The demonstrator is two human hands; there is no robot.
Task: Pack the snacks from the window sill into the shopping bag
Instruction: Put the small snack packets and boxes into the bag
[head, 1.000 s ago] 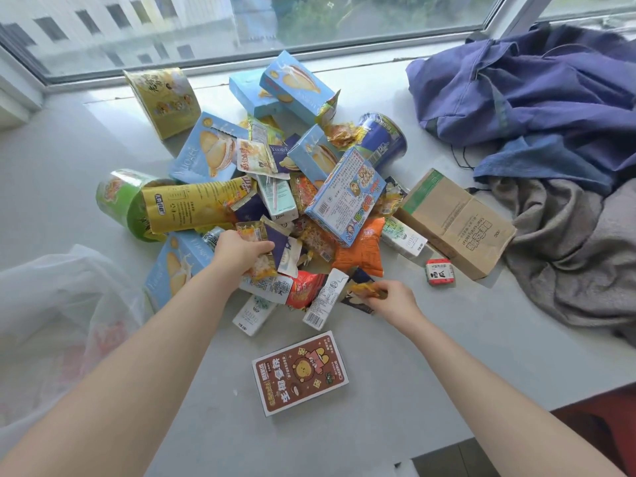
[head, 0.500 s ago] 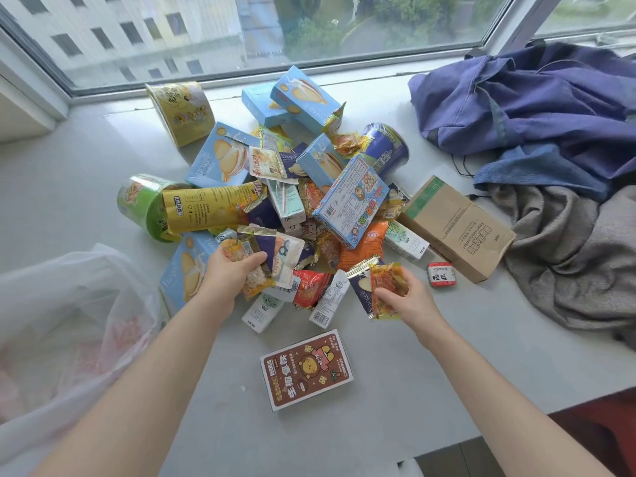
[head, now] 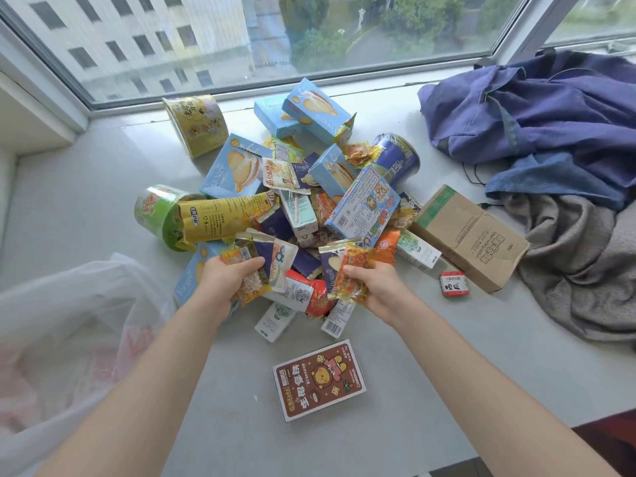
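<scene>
Left hand (head: 225,282) grips a clutch of small sachets (head: 253,273); right hand (head: 380,290) grips orange packets (head: 351,275). Both are held just above the snack pile (head: 344,201) on the window sill (head: 86,208). The shopping bag (head: 69,321) lies crumpled at left, its contents indistinct. Judged stage: early, with nearly all boxes, tubs and the brown carton (head: 318,380) left to pack.

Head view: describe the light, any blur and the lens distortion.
In the head view, soft daylight enters through the window behind the snack pile, leaving only faint shadows; the wide lens tilts and bows the window frame; the shopping bag at left looks hazy, its pink print blurred.
</scene>
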